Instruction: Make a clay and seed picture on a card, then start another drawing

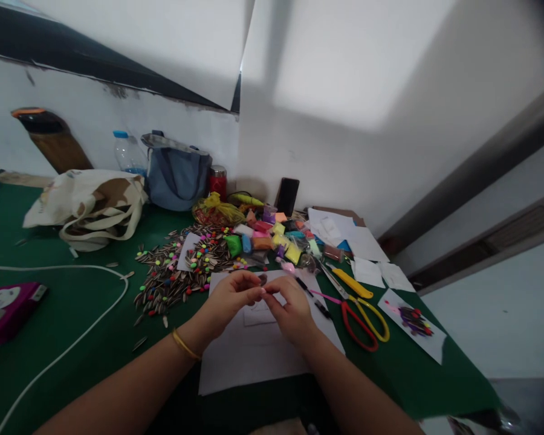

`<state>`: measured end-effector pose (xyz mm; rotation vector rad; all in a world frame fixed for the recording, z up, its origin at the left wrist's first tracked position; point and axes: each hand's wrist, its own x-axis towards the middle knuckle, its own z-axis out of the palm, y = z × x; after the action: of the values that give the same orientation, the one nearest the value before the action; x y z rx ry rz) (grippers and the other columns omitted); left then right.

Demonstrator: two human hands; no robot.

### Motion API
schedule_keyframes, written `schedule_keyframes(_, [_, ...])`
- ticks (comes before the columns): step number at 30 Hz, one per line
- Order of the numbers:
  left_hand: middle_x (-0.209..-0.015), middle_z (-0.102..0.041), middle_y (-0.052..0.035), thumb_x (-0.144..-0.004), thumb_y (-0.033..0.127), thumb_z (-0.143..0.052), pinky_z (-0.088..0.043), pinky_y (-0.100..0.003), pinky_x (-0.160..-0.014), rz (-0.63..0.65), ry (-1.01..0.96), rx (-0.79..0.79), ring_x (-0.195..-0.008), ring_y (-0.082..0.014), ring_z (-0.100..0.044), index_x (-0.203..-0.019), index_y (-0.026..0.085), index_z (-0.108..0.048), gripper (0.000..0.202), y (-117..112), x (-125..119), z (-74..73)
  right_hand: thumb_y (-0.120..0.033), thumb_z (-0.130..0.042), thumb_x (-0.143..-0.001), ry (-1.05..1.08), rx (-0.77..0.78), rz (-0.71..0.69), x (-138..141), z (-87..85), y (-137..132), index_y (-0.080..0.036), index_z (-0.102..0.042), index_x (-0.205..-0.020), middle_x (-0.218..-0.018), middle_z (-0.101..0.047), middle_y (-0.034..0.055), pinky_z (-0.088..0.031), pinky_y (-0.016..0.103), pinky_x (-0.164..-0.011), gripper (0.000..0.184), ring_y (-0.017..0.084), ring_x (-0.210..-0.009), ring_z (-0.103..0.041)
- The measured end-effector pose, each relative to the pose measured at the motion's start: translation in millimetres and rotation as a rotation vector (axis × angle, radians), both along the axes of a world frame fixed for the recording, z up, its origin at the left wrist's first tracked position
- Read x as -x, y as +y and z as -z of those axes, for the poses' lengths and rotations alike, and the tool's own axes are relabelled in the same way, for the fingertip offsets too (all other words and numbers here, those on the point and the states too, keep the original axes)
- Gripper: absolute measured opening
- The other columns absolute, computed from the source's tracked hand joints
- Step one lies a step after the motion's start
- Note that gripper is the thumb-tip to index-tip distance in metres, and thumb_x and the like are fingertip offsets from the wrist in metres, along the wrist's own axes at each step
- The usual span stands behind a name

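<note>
My left hand point(230, 299) and my right hand point(291, 312) meet fingertip to fingertip above a white sheet of paper point(254, 356) on the green table point(72, 314). Both hands are pinched together on something small that I cannot make out. A gold bangle point(185, 345) circles my left wrist. Just beyond my fingers lies a pile of striped sunflower seeds mixed with small coloured balls point(181, 272). Small bags of coloured clay point(272, 238) lie behind the sheet.
Scissors with red and yellow handles point(360, 317) and a pen point(312, 299) lie right of the sheet. A paper card with a seed craft point(412, 323) sits near the right edge. Bags point(90, 205), a bottle point(127, 151), a phone point(288, 196) and a white cable point(72, 344) occupy the back and left.
</note>
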<state>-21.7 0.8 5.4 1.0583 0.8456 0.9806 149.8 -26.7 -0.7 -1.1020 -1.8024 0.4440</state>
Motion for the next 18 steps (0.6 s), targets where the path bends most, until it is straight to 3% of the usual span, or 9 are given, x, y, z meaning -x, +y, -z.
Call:
schedule_keyframes(4, [-0.073, -0.068, 0.0009, -0.065, 0.032, -0.083, -0.048, -0.026, -0.066, -0.023, 0.029, -0.043, -0.066, -0.012, -0.059, -0.097, 0.018, -0.063, 0.039, -0.6, -1.5, 0.7, -0.033, -0.065, -0.09, 0.045, 0.028, -0.037, -2.5, 4.6, 2.4, -0.023, -0.068, -0.092, -0.087, -0.066, 0.0034, -0.046, 0.034, -0.078, 0.011, 0.02, -0.086, -0.059])
schedule_keyframes(7, [-0.078, -0.07, -0.001, -0.07, 0.034, -0.079, -0.05, -0.028, -0.064, -0.025, 0.102, -0.094, -0.067, -0.0141, -0.062, -0.097, 0.018, -0.065, 0.034, -0.5, -1.3, 2.3, -0.031, -0.063, -0.091, 0.064, 0.022, -0.021, -4.8, 6.6, 4.6, -0.022, -0.068, -0.084, -0.081, -0.065, 0.0027, -0.046, 0.034, -0.077, 0.013, 0.019, -0.082, -0.06])
schedule_keyframes(11, [-0.096, -0.073, -0.0052, -0.075, 0.032, -0.075, -0.052, -0.032, -0.078, -0.048, 0.279, -0.344, -0.088, -0.0195, -0.066, -0.095, 0.02, -0.072, 0.024, 0.8, 1.0, 8.0, -0.031, -0.064, -0.09, 0.041, 0.009, 0.015, -7.0, 8.9, 6.9, -0.022, -0.067, -0.082, -0.078, -0.064, 0.0027, -0.046, 0.033, -0.073, 0.013, 0.018, -0.078, -0.059])
schedule_keyframes(14, [-0.091, -0.073, -0.0039, -0.079, 0.031, -0.073, -0.051, -0.031, -0.079, -0.05, 0.387, -0.544, -0.086, -0.0185, -0.066, -0.091, 0.023, -0.075, 0.015, 1.7, 3.4, 12.1, -0.031, -0.06, -0.092, 0.024, -0.003, -0.057, -8.6, 9.3, 7.3, -0.022, -0.069, -0.088, -0.081, -0.067, 0.0044, -0.047, 0.034, -0.074, 0.013, 0.019, -0.081, -0.06])
schedule_keyframes(18, [-0.088, -0.073, -0.0029, -0.084, 0.03, -0.069, -0.051, -0.03, -0.08, -0.12, 0.428, -0.642, -0.085, -0.0172, -0.065, -0.09, 0.024, -0.075, 0.01, 2.7, 5.7, 12.4, -0.029, -0.053, -0.096, 0.051, 0.015, -0.141, -10.5, 7.8, 6.3, -0.023, -0.069, -0.104, -0.092, -0.07, 0.0062, -0.049, 0.035, -0.08, 0.019, 0.02, -0.089, -0.062])
